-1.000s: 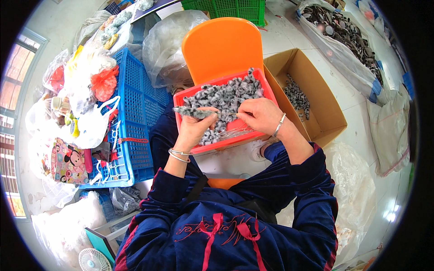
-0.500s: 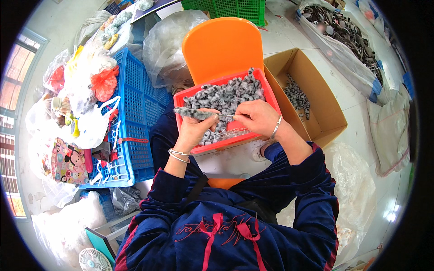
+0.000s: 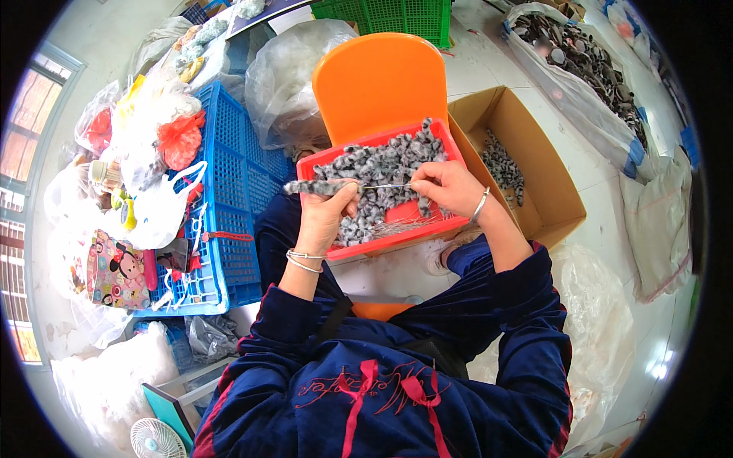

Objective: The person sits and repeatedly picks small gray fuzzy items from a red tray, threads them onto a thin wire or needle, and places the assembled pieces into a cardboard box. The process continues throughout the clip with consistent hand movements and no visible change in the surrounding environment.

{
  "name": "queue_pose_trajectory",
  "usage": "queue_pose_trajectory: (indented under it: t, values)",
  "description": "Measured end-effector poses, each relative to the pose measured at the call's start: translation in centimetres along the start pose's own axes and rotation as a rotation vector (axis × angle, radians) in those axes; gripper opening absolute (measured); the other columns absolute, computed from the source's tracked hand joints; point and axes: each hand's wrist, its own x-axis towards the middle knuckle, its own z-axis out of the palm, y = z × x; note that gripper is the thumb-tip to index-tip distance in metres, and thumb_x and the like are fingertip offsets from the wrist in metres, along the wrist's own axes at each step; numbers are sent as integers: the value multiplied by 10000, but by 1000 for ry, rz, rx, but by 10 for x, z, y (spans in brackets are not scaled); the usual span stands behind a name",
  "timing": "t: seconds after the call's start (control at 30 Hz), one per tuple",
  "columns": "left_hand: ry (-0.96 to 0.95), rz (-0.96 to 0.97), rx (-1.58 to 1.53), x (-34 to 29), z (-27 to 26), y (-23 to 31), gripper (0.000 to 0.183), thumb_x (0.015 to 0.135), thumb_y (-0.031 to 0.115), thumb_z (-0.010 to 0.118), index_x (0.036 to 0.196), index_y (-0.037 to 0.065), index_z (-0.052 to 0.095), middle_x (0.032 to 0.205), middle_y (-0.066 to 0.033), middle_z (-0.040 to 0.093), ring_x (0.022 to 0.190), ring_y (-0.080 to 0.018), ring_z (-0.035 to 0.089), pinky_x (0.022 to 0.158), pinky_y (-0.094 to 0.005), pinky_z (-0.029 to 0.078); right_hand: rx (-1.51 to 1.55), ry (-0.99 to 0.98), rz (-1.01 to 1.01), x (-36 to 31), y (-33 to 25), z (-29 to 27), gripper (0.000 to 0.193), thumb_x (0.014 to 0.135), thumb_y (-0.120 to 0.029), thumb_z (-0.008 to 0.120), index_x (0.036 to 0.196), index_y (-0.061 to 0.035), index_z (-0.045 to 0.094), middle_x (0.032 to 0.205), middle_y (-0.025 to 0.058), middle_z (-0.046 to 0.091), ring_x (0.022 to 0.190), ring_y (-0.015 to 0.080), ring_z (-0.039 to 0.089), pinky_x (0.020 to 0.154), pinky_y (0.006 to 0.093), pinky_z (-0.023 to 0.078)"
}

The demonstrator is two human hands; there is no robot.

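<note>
My left hand (image 3: 328,212) pinches a grey-and-black striped plush tail piece (image 3: 307,187), whose free end points left. A thin metal wire (image 3: 387,185) runs level from its right end to my right hand (image 3: 449,188), whose thumb and fingers are closed on it. Both hands are above a red plastic tray (image 3: 363,249), which holds a pile of similar fluffy pieces (image 3: 363,164). A bundle of thin pale wires (image 3: 412,224) lies in the tray's near right part.
The tray rests on an orange chair (image 3: 379,84). At its right stands a cardboard box (image 3: 553,183) with more plush pieces inside. A blue plastic crate (image 3: 229,172) piled with bags is on the left. A large sack (image 3: 584,107) of dark pieces lies far right.
My right hand has moved right and slightly up, away from the left hand. A longer stretch of wire now shows between them. My left hand still grips the plush tail piece.
</note>
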Motion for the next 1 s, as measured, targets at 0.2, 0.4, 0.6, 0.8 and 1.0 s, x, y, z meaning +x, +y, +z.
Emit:
queue_pose_trajectory:
  t: [0.2,0.4,0.6,0.8,1.0]
  values:
    - [-19,6,-32,0,6,-1,119,903,83,641,972,-12,660,764,-64,634,607,-97,555,536,-230,441,14,36,-104,1,5,9,128,883,-115,630,832,3,626,664,49,587,608,94,504,571,281,435]
    - [-91,-3,7,-7,31,-22,125,915,100,636,973,-6,668,755,-37,630,598,-92,557,555,-230,460,46,47,-200,5,-1,36,105,883,-98,632,850,2,635,665,46,589,619,92,513,583,280,440]
    - [-71,4,2,-6,35,-15,130,919,109,635,974,-5,666,756,-39,629,597,-91,558,554,-231,467,222,-17,-9,2,2,22,104,903,-86,609,937,6,643,778,13,621,705,66,537,635,243,457]
    - [-65,13,-10,-6,35,-18,133,922,116,636,970,-4,669,745,-29,628,590,-86,558,545,-232,469,141,4,-89,4,6,27,104,887,-97,630,899,6,639,735,23,626,678,72,546,616,252,460]
    - [-23,86,103,-5,38,-26,132,922,106,634,961,-18,662,744,-21,623,592,-74,552,547,-225,463,97,105,-101,6,8,37,141,865,-126,655,818,2,620,690,45,624,629,104,560,592,278,469]
